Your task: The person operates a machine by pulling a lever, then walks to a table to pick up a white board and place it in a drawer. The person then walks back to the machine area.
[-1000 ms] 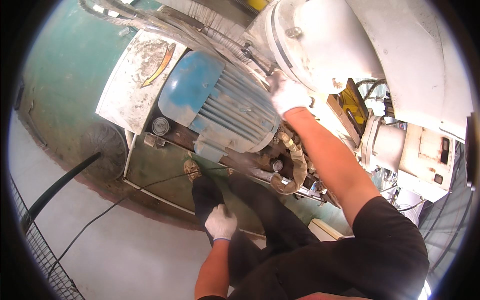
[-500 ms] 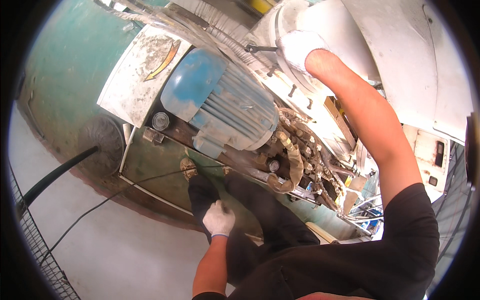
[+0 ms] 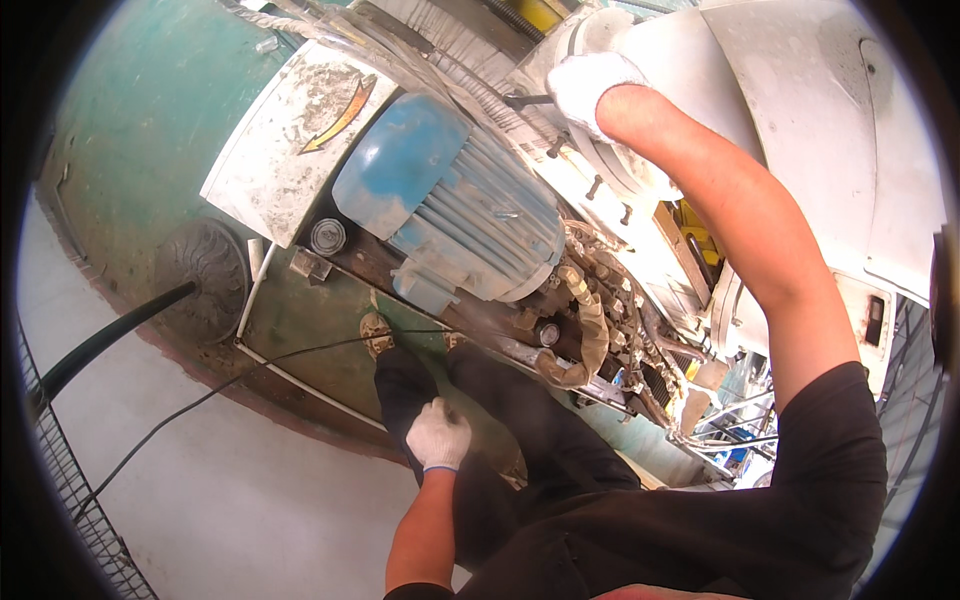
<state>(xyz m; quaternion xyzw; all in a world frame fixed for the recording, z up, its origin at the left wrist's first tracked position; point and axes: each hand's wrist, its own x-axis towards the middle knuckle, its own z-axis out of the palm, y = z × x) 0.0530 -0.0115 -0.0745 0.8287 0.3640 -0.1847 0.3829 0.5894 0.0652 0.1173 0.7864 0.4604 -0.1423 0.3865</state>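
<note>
Wht gloves (image 3: 439,436), blk short-slv top (image 3: 690,530), dk trousers (image 3: 535,425), tan shoes (image 3: 376,335)

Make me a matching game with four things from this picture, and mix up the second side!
Things:
1. ribbed motor
2. curved arrow
3. right hand
4. left hand

Clues:
A. over a dark trouser leg
B. blue and grey
C. at one end of a dark tool
D. on a dirty white panel

Right pairs: 1-B, 2-D, 3-C, 4-A

Gloves (image 3: 439,436) are white, the tool (image 3: 528,100) dark, the motor (image 3: 455,200) blue
</note>
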